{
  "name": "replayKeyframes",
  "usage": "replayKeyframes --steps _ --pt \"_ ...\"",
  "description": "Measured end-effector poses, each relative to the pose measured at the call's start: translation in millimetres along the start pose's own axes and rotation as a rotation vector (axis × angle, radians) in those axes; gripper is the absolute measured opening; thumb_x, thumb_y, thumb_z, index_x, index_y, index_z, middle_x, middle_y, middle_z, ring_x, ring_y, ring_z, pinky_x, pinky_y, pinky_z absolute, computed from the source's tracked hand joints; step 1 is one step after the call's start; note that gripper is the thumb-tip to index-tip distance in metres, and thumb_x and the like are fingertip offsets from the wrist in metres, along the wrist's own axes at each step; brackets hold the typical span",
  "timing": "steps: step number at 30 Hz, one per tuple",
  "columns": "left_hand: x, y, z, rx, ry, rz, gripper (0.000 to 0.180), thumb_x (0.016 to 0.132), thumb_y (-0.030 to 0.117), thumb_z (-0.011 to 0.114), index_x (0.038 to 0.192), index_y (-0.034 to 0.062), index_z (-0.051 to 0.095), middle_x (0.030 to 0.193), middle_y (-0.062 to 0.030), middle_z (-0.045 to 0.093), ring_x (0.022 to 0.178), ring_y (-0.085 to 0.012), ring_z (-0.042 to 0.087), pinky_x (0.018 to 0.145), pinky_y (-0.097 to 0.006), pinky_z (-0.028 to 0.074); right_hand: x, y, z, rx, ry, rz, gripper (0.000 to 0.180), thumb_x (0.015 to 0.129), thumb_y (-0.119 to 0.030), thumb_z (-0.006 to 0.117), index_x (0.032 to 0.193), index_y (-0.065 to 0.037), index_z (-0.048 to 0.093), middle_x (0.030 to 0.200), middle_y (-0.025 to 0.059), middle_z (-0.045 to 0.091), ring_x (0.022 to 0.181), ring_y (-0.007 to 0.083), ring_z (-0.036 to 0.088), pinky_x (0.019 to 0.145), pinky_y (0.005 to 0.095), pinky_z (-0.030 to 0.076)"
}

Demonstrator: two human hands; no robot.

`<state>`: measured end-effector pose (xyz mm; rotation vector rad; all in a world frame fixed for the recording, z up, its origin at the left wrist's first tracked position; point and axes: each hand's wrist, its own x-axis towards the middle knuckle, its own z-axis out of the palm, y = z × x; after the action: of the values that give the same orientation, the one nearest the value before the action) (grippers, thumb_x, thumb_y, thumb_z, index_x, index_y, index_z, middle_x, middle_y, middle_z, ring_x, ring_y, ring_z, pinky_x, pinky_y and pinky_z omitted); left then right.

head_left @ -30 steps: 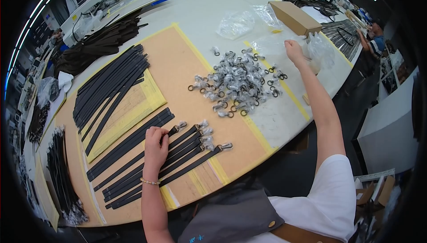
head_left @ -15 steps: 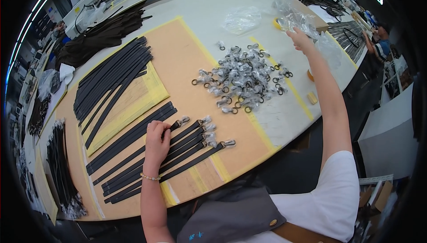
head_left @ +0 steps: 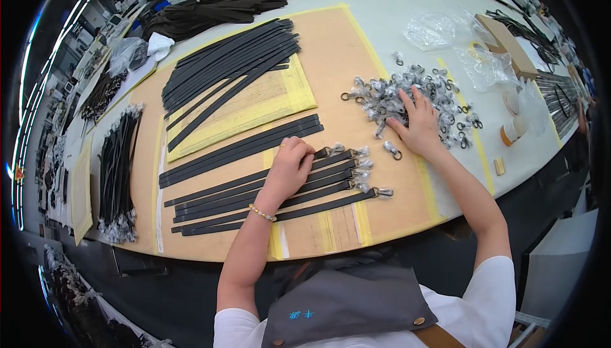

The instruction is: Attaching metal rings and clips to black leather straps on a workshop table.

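My left hand (head_left: 287, 168) is closed, its fingertips pinching one black strap (head_left: 219, 187) near the end that carries a plastic-wrapped metal snap hook (head_left: 335, 149). Below it, several more black straps (head_left: 318, 201) lie side by side, their wrapped hooks (head_left: 363, 176) pointing right. My right hand (head_left: 417, 125) rests with fingers spread on the near side of a pile of plastic-wrapped snap hooks (head_left: 449, 96) with dark rings. One loose wrapped hook (head_left: 393, 150) lies just below that hand. Flat black straps without hooks (head_left: 245, 150) lie left of and beyond my left hand.
A stack of black straps (head_left: 229, 61) covers a yellow-taped board (head_left: 286, 103). Finished-looking bundled straps (head_left: 118, 170) lie at the left. Clear plastic bags (head_left: 487, 64), a cardboard box (head_left: 507, 49), tape rolls (head_left: 513, 130) and a small yellow block (head_left: 499, 166) are at the right.
My right hand has come back from the plastic bag and tape at the far right to the hook pile. My left hand keeps its pinch on the strap. The view has shifted.
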<state>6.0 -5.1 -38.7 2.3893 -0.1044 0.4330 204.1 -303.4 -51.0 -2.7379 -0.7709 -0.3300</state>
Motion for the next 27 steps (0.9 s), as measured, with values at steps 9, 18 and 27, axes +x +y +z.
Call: replayKeyframes --steps 9,18,27 --pt "12.5 -24.3 -13.2 0.256 0.086 -0.048 0.020 0.088 0.009 0.072 0.105 -0.0002 0.068 0.105 -0.0146 0.064 0.104 -0.0345 0.061 0.093 -0.042 0.051 49.0 28.7 9.6 0.099 0.033 -0.067 0.058 0.094 -0.038 0.071 0.146 -0.016 0.057 0.156 0.0141 0.048 0.145 0.0346 0.042 0.118 0.0504 0.033" --pt "21.6 -29.5 -19.7 0.156 -0.053 -0.193 0.022 0.086 0.017 0.078 0.097 0.0000 0.067 0.098 -0.0126 0.062 0.097 -0.0266 0.062 0.087 -0.036 0.053 37.3 15.4 -25.5 0.419 0.112 -0.032 0.012 0.089 -0.015 0.073 0.096 -0.006 0.077 0.090 0.0097 0.074 0.099 0.0273 0.065 0.088 0.0393 0.052" --pt "27.7 -18.6 -25.7 -0.099 0.007 -0.302 0.020 0.088 0.014 0.079 0.095 0.0001 0.065 0.087 -0.0059 0.064 0.078 -0.0127 0.059 0.075 -0.027 0.052 22.9 -34.6 1.5 0.284 -0.027 -0.375 0.028 0.091 -0.014 0.072 0.118 -0.005 0.069 0.097 0.0069 0.070 0.096 0.0212 0.065 0.085 0.0354 0.053"
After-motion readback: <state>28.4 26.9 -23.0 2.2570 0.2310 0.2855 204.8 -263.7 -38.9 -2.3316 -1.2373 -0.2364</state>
